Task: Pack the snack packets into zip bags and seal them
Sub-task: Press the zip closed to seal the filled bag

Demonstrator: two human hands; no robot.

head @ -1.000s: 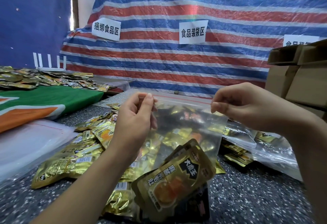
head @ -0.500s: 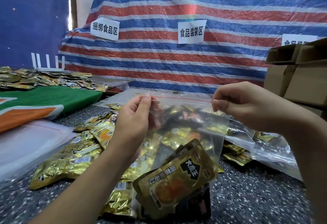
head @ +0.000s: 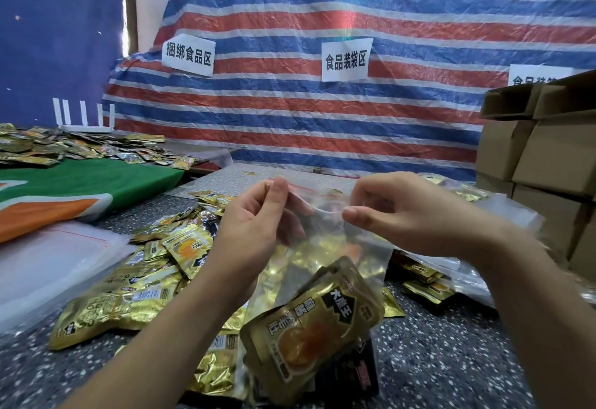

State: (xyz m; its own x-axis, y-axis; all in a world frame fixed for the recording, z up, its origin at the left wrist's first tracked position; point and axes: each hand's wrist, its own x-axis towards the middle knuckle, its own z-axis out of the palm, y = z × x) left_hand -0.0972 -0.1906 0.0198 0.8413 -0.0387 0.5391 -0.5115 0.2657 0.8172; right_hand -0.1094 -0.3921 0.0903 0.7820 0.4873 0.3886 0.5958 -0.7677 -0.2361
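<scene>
A clear zip bag [head: 364, 257] hangs in front of me above the speckled table [head: 451, 360], with gold snack packets [head: 312, 328] in its lower part. My left hand [head: 258, 224] pinches the bag's top edge at the left. My right hand [head: 403, 211] pinches the same edge a little to the right, thumb and forefinger on the zip strip. The two hands are close together and the top of the bag bunches between them. Loose gold packets [head: 145, 279] lie heaped on the table under and left of my left forearm.
Flat clear bags [head: 48, 263] lie stacked at the left, beside a green and orange cloth [head: 80, 189] with more packets [head: 80, 149] behind it. Cardboard boxes [head: 548, 157] stand at the right. Filled bags [head: 429, 282] lie under my right wrist. A striped tarp [head: 322, 118] hangs behind.
My right hand has slid left along the bag's top edge towards my left hand. The gap between the hands has shrunk and the bag's top now bunches between them.
</scene>
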